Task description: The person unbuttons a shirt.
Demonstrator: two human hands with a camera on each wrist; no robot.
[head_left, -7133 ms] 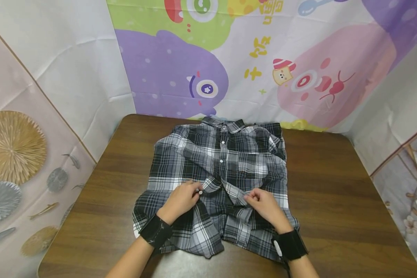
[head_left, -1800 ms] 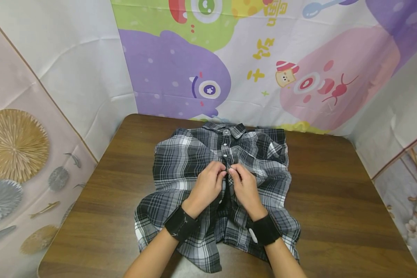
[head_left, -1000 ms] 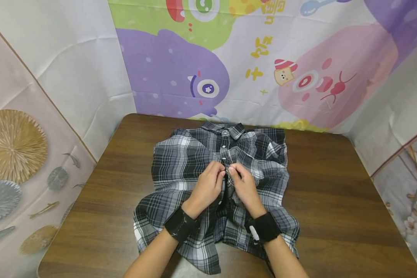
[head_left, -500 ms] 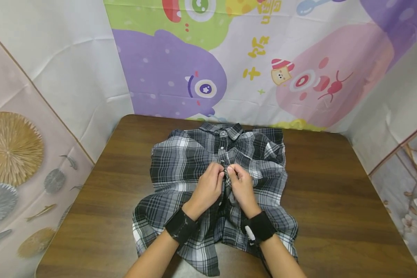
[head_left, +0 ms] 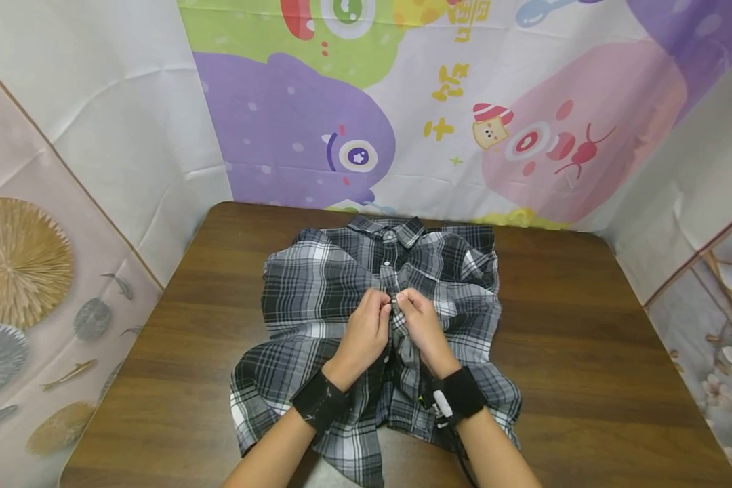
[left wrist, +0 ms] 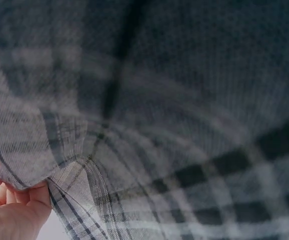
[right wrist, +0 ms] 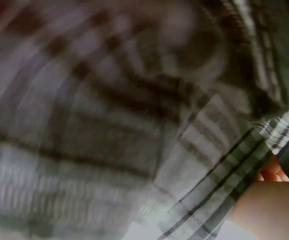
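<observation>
A black, grey and white plaid button-up shirt (head_left: 305, 291) lies front up, its collar (head_left: 387, 227) at the far side. Both hands meet at the front opening, about mid-shirt. My left hand (head_left: 362, 332) pinches one edge of the placket between thumb and fingers; the left wrist view shows its fingers (left wrist: 17, 207) gripping the cloth. Close beside it, my right hand (head_left: 425, 332) pinches the other edge, a small pale button at the fingertips. White buttons (head_left: 387, 263) run up toward the collar. Below the hands the front hangs apart. Plaid cloth fills most of both wrist views.
The shirt lies on a brown wooden table (head_left: 573, 352) with rounded corners. Behind it hangs a cartoon-printed cloth (head_left: 317, 129), with patterned curtains at both sides. Black bands (head_left: 320, 401) circle both wrists, and a cable hangs from the right one.
Seven seconds ago the hands were apart, lower on the shirt, holding separate flaps. They have since come together at the middle of the placket. In the last second only the fingertips shift slightly.
</observation>
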